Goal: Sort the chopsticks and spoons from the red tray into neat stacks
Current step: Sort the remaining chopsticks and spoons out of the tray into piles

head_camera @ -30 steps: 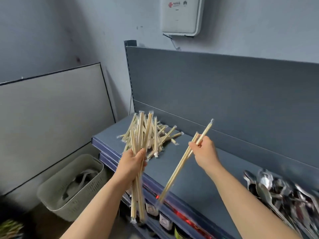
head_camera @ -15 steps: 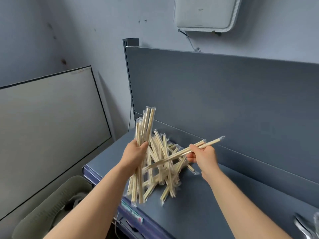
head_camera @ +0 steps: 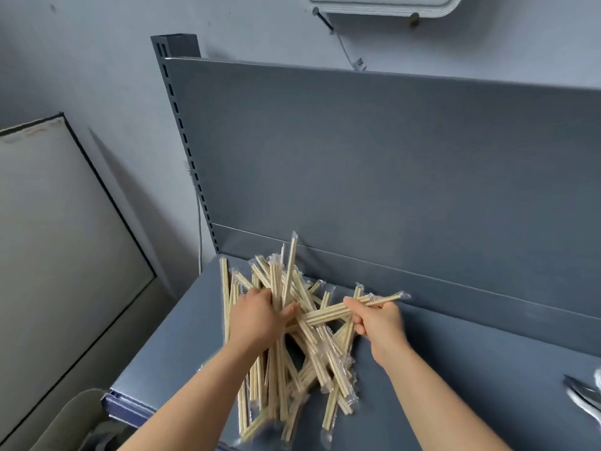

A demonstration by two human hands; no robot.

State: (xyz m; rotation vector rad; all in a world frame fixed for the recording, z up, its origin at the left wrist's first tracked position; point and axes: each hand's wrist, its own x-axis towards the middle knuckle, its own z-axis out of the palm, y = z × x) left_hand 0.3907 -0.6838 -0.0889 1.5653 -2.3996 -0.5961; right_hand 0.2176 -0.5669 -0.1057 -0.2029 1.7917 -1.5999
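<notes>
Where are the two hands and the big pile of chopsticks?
left hand (head_camera: 257, 317): head view, back of the hand.
right hand (head_camera: 379, 323): head view, back of the hand.
chopsticks (head_camera: 331, 375): head view, wrapped sticks in the pile's middle.

The left hand (head_camera: 257, 317) and right hand (head_camera: 379, 323) are bare.

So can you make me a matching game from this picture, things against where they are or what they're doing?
Things: 1 left hand; 2 right hand; 3 metal spoons; 4 white box.
States: A mounted on the wall; B pinches a few wrapped chopsticks; C at the right edge of the shelf; D grips a thick chopstick bundle.
Pairs: 1-D, 2-B, 3-C, 4-A.
</notes>
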